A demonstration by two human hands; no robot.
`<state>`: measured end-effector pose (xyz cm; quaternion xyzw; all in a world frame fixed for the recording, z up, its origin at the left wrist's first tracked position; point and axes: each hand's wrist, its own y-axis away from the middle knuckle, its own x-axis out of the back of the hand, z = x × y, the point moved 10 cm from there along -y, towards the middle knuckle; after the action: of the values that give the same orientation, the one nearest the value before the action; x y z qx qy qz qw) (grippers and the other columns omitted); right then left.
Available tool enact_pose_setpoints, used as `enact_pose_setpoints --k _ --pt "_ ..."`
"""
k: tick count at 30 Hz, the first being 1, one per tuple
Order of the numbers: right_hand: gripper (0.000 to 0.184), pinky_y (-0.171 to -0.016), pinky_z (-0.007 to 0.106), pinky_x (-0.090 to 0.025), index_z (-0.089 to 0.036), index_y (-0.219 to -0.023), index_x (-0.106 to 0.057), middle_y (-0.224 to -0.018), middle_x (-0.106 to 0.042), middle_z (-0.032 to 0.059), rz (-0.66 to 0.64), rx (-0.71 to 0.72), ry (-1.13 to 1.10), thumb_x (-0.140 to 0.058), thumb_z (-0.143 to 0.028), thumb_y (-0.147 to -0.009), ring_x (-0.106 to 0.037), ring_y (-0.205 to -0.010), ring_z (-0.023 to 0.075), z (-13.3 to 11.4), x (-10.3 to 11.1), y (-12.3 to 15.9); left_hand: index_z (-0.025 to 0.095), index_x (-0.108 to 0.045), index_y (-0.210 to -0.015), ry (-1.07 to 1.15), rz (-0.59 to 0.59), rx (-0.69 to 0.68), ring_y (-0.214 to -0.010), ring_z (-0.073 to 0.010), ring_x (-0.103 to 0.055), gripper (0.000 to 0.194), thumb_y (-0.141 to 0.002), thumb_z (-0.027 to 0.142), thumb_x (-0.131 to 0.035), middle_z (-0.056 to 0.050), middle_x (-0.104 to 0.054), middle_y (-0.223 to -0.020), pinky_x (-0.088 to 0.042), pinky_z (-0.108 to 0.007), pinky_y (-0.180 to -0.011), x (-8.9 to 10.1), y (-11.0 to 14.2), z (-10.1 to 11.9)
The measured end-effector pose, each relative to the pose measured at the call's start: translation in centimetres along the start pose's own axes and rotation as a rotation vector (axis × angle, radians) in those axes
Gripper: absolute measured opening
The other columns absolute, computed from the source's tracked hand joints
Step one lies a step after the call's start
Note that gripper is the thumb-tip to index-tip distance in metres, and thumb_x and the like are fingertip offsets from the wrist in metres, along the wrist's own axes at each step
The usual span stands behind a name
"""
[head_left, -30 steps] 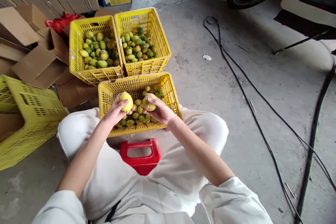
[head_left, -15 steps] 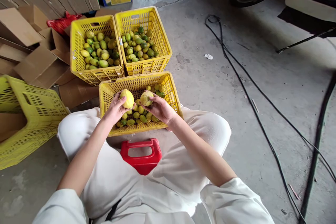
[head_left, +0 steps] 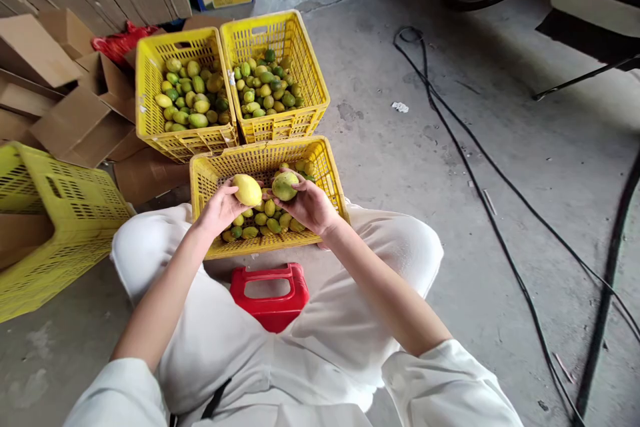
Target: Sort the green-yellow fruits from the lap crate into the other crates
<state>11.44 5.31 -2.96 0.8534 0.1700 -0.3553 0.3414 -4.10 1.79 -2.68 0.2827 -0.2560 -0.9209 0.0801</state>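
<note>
My left hand (head_left: 223, 205) is closed around a bright yellow lemon (head_left: 247, 190). In my right hand (head_left: 313, 205) is a duller lemon (head_left: 285, 185), yellow with green patches. Both hands hover side by side over the near yellow crate (head_left: 330, 180), with a small gap between the two fruits. Loose yellow-green lemons (head_left: 273, 225) lie on the crate's bottom, some of them hidden by my hands.
Two yellow crates (head_left: 314, 110) of green and yellow lemons stand behind. An empty-looking yellow-green crate (head_left: 80, 213) and cardboard boxes (head_left: 75, 113) are at left. A red plastic stool (head_left: 273, 310) sits between my legs. Black cables (head_left: 480, 147) cross the floor near a parked vehicle (head_left: 585, 13).
Both lemons have been turned in my fingers. The left one now lies more sideways, and the right one shows a greener side. My hands stay above the near crate.
</note>
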Motion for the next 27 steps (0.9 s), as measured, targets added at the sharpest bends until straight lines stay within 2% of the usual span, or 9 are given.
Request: enact_pose_setpoints --k 4,7,10,12,15,17,19,23,27 --pt "0.063 -0.086 0.033 -0.061 -0.036 -0.124 -0.062 -0.099 -0.069 -0.0046 -0.011 0.047 0.075 -0.080 -0.015 -0.067 -0.071 -0.097 0.0185 -0.7 -0.3 0.2 0.024 -0.061 -0.105 -0.063 -0.062 -0.108 -0.088 -0.0206 -0.073 0.053 -0.064 0.034 -0.092 -0.002 -0.068 -0.094 -0.062 -0.027 -0.066 -0.9 0.2 1.0" --pt "0.060 -0.066 0.023 -0.057 -0.031 -0.117 -0.064 -0.088 -0.065 -0.0063 -0.006 0.014 0.094 -0.090 -0.019 -0.064 -0.066 -0.074 0.0118 -0.2 -0.4 0.3 0.022 -0.064 -0.103 -0.072 -0.105 -0.133 -0.072 -0.0132 -0.067 0.051 -0.063 0.033 -0.094 0.001 -0.063 -0.086 -0.050 -0.017 -0.050 -1.4 0.4 1.3" --pt "0.053 -0.051 0.019 -0.050 -0.027 -0.108 -0.064 -0.080 -0.063 -0.0067 0.001 -0.008 0.101 -0.092 -0.023 -0.064 -0.065 -0.067 0.0113 0.2 -0.3 0.2 0.020 -0.065 -0.103 -0.022 -0.078 -0.118 -0.077 -0.0161 -0.070 0.045 -0.068 0.037 -0.088 -0.004 -0.069 -0.094 -0.050 -0.019 -0.051 -1.2 0.4 1.4" --pt "0.048 -0.054 0.020 -0.053 -0.027 -0.107 -0.063 -0.084 -0.065 -0.0058 0.018 0.004 0.086 -0.089 -0.024 -0.067 -0.070 -0.071 0.0132 0.0 -0.1 0.1 0.019 -0.065 -0.107 0.022 -0.040 -0.079 -0.093 -0.0247 -0.074 0.044 -0.072 0.041 -0.080 -0.010 -0.073 -0.104 -0.058 -0.027 -0.062 -1.0 0.4 1.0" --pt "0.041 -0.072 0.029 -0.063 -0.029 -0.109 -0.062 -0.096 -0.071 -0.0025 -0.030 -0.003 -0.007 -0.076 -0.023 -0.071 -0.075 -0.088 0.0187 -0.2 -0.4 -0.1 0.020 -0.061 -0.114 0.051 0.017 -0.060 -0.111 -0.0332 -0.073 0.045 -0.073 0.037 -0.070 -0.013 -0.075 -0.113 -0.063 -0.041 -0.080 -0.6 0.3 0.8" --pt "0.043 -0.084 0.038 -0.065 -0.029 -0.111 -0.062 -0.101 -0.074 -0.0004 -0.087 -0.011 -0.059 -0.069 -0.021 -0.070 -0.075 -0.099 0.0229 -0.4 -0.8 -0.3 0.022 -0.058 -0.113 0.041 0.038 -0.092 -0.110 -0.0311 -0.074 0.044 -0.074 0.034 -0.074 -0.010 -0.075 -0.110 -0.063 -0.040 -0.081 -0.4 0.2 1.0" --pt "0.043 -0.089 0.042 -0.065 -0.029 -0.112 -0.063 -0.103 -0.075 0.0001 -0.101 -0.004 -0.061 -0.069 -0.020 -0.070 -0.074 -0.102 0.0242 -0.6 -0.9 -0.6 0.023 -0.057 -0.110 0.026 0.043 -0.128 -0.097 -0.0248 -0.076 0.048 -0.072 0.035 -0.083 -0.006 -0.073 -0.102 -0.061 -0.030 -0.071 -0.3 0.1 1.4" --pt "0.038 -0.078 0.030 -0.066 -0.027 -0.115 -0.065 -0.101 -0.074 -0.0008 -0.035 -0.002 0.029 -0.076 -0.024 -0.078 -0.074 -0.088 0.0176 -0.4 -0.1 -1.1 0.023 -0.060 -0.107 0.036 -0.018 -0.146 -0.069 -0.0119 -0.070 0.058 -0.063 0.033 -0.095 0.002 -0.066 -0.088 -0.049 -0.017 -0.050 -0.6 -0.1 1.4" --pt "0.022 -0.062 0.022 -0.062 -0.023 -0.104 -0.066 -0.085 -0.070 -0.0011 0.030 -0.072 0.054 -0.075 -0.032 -0.086 -0.069 -0.073 0.0141 0.9 0.8 -1.5 0.018 -0.065 -0.110 0.011 -0.081 -0.090 -0.075 -0.0154 -0.071 0.050 -0.068 0.031 -0.089 -0.003 -0.069 -0.093 -0.052 -0.019 -0.051 -1.0 -0.1 0.7"
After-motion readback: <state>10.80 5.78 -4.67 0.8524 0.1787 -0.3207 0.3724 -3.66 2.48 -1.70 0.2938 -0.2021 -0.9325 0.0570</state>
